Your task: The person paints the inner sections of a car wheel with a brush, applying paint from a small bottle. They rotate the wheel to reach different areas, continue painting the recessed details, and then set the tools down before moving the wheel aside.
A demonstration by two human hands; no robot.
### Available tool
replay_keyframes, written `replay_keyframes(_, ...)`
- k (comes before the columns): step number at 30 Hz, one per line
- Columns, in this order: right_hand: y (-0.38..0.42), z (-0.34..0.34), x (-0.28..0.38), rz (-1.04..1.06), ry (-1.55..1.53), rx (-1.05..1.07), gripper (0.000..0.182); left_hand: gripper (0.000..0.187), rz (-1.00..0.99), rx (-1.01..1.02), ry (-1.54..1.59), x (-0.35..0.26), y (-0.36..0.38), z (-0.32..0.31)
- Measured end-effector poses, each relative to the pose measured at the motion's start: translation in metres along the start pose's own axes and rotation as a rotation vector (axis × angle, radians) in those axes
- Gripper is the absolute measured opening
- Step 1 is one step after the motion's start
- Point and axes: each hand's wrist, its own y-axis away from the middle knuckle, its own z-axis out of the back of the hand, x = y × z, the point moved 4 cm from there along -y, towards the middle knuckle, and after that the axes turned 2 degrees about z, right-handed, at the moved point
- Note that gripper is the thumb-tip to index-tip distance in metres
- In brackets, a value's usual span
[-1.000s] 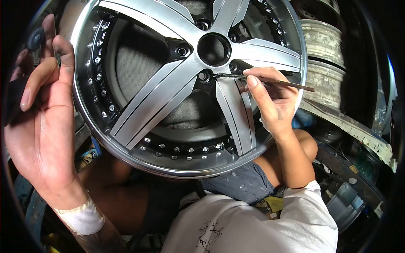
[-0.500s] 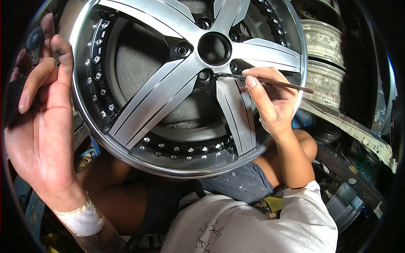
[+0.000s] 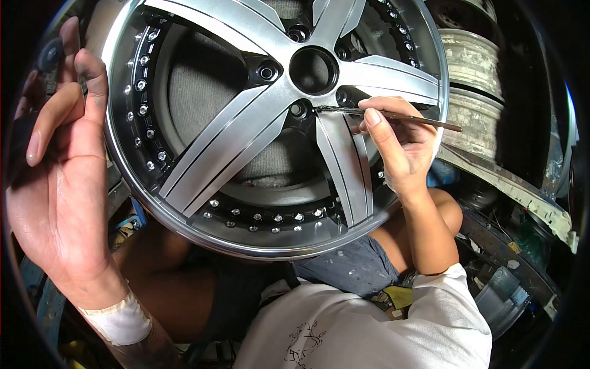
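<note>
A silver and black alloy wheel (image 3: 236,138) with a polished rim and rows of small bolts fills the upper middle. My right hand (image 3: 402,141) pinches a thin paintbrush (image 3: 421,121) by its dark handle. The brush's black tip is right at the edge of a spoke, beside a lug hole (image 3: 298,110). To the left of the rim, my left hand (image 3: 70,166) is raised with its palm showing and several fingers curled around a dark object (image 3: 49,56); I cannot tell what it is. White tape (image 3: 117,318) wraps the left wrist.
Worn, paint-flaked wheels (image 3: 472,92) are stacked at the right, above a chipped, pale ledge (image 3: 504,184). A clear plastic container (image 3: 501,298) stands at the lower right. My legs (image 3: 166,277) and white shirt (image 3: 369,326) are below the wheel.
The right hand and paintbrush have shifted slightly to the right, with the tip staying near the same lug hole. The left hand and wheel look nearly unchanged.
</note>
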Motion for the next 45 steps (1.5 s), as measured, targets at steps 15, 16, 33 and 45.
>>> replay_keyframes(15,-0.006,0.016,-0.007,-0.196,-0.353,-0.160,0.019,0.056,-0.007,0.013,0.029,0.002,0.001,0.000)
replay_keyframes(16,-0.007,0.017,-0.007,-0.220,-0.385,-0.174,0.020,0.056,-0.002,0.014,0.024,0.002,0.001,0.000)
replay_keyframes(33,-0.017,0.032,0.011,-0.211,-0.296,-0.148,0.025,0.021,0.149,0.026,0.068,0.042,-0.002,-0.016)
replay_keyframes(45,-0.023,0.188,0.012,-0.201,-0.068,-0.496,0.031,0.019,0.388,-0.054,-0.287,0.065,-0.013,0.007)
